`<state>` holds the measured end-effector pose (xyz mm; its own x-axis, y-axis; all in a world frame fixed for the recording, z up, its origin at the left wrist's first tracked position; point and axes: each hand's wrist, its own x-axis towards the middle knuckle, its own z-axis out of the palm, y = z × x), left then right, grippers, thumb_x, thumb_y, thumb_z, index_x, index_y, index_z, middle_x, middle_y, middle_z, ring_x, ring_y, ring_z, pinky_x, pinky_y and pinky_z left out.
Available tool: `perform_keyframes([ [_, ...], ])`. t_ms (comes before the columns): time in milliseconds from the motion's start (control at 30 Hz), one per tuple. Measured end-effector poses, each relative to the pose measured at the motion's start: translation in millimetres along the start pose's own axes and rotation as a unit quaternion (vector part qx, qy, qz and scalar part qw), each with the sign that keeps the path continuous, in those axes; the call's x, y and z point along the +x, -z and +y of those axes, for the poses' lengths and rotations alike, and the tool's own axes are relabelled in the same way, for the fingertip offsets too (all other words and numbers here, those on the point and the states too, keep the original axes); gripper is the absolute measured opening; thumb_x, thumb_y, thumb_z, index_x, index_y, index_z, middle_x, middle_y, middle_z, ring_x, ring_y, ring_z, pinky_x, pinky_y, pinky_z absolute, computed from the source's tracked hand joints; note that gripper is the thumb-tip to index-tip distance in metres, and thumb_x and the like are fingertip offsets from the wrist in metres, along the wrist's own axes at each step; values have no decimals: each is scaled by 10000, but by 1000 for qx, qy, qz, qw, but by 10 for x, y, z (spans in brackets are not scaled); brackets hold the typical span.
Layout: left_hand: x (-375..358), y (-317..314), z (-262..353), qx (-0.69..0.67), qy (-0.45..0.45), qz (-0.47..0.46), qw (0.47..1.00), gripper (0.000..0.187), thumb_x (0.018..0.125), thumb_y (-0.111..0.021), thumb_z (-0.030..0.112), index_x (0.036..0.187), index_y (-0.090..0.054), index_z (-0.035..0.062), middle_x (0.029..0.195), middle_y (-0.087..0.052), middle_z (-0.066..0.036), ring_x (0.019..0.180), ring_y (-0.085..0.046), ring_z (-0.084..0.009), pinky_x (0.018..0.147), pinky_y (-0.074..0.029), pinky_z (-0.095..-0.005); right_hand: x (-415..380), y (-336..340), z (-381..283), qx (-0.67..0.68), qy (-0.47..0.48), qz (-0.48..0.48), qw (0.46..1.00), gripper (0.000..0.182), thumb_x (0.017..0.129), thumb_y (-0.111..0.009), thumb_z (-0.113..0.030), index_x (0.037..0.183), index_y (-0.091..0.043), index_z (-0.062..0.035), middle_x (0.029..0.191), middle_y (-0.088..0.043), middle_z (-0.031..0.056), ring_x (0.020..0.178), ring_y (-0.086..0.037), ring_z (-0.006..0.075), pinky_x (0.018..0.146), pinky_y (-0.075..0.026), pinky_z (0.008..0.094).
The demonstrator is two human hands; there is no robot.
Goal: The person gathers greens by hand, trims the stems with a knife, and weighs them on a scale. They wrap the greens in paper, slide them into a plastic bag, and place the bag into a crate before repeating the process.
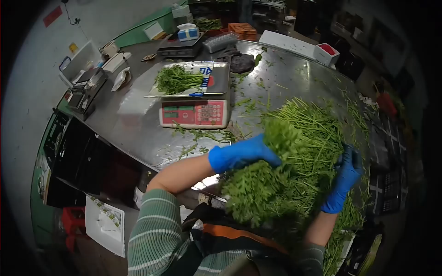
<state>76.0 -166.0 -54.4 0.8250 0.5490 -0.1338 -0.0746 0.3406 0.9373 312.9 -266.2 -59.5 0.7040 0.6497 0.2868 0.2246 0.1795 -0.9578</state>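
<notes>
A large heap of leafy green stems point(313, 138) lies at the right of the metal table. My left hand point(246, 154), in a blue glove, is closed round leafy greens at the heap's left side. At the heap's right side is my right hand point(344, 177), also gloved in blue, with its fingers bent against the stems; whether it grips any is unclear. A smaller bunch of greens point(177, 80) rests on a printed plastic bag point(206, 73) on the scale point(193, 114), beyond my left hand.
Loose leaf scraps lie over the metal table point(285, 69). A second scale point(179, 49) carries a tissue box point(188, 33) at the back, near an orange crate point(242, 31). A white foam box point(287, 43) lies along the far edge. Below left stands a white bin point(105, 225).
</notes>
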Motion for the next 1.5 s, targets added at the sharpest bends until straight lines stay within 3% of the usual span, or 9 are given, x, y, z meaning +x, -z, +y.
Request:
perform_keyframes([
  [300,-811,2306,1706,546,-196,304,756,301,673,-610,113,963,-566,46,868,-613,-121,776,-595,-212,690,-468,-319,-589,-324,620,-69,-82,-26,994,218,823,-511,-83,1027,-568,-31,836,-590,16,568,-445,37,478,-352,188],
  [367,-719,2684,1826,740,-117,350,563,298,697,-584,193,963,-558,62,858,-593,-170,754,-586,-293,664,-467,-362,-811,-815,606,-81,-95,-1,992,220,819,-511,-74,1027,-566,-27,878,-593,29,622,-473,51,514,-373,196],
  [633,31,4078,627,829,-77,132,537,736,562,-686,440,1163,-439,95,1041,-529,-161,960,-516,-325,839,-399,-403,-1297,-2178,4,-170,-52,-43,983,293,779,-519,-17,1070,-554,-25,989,-592,81,830,-522,100,699,-411,216],
  [733,-7,4145,1066,683,-110,28,722,887,540,-703,492,1250,-349,93,1128,-488,-191,1029,-480,-329,870,-383,-372,-1263,-2162,-110,-206,-141,-43,967,314,770,-520,-1,1077,-559,-50,978,-596,71,794,-521,88,675,-412,212],
  [800,-353,3823,1635,704,-149,87,689,768,608,-696,420,1237,-378,116,1146,-487,-167,1042,-484,-295,872,-389,-345,-1149,-2117,-11,-252,-216,-53,942,335,764,-521,7,1090,-555,-64,965,-600,59,772,-520,83,663,-413,212],
  [900,-616,3766,2082,675,-192,165,693,556,702,-660,330,1180,-463,127,1094,-536,-127,1017,-517,-254,849,-420,-316,-1019,-2278,224,-293,-27,-7,956,359,755,-542,-10,1107,-542,-82,880,-611,51,737,-543,94,642,-417,209],
  [1033,-825,3680,2007,666,-256,220,666,537,731,-566,474,1154,-491,152,883,-605,-138,803,-588,-289,725,-456,-356,-846,-3301,285,-341,317,-212,859,385,695,-614,-75,1072,-540,-68,928,-562,120,838,-557,248,694,-451,311],
  [1100,-973,3383,1897,681,-242,188,665,537,748,-592,402,1166,-466,89,1103,-524,-149,1028,-506,-275,859,-411,-347,-871,-3807,286,-303,341,-308,835,452,644,-621,-89,1083,-518,-76,1000,-524,114,875,-513,285,730,-433,363],
  [1500,-943,3523,1332,694,-242,186,653,539,767,-571,367,1197,-417,82,1130,-482,-182,1021,-481,-333,856,-398,-366,-580,-4710,734,-387,383,-436,717,309,601,-635,-159,895,-584,-82,861,-530,91,807,-491,275,684,-412,363],
])
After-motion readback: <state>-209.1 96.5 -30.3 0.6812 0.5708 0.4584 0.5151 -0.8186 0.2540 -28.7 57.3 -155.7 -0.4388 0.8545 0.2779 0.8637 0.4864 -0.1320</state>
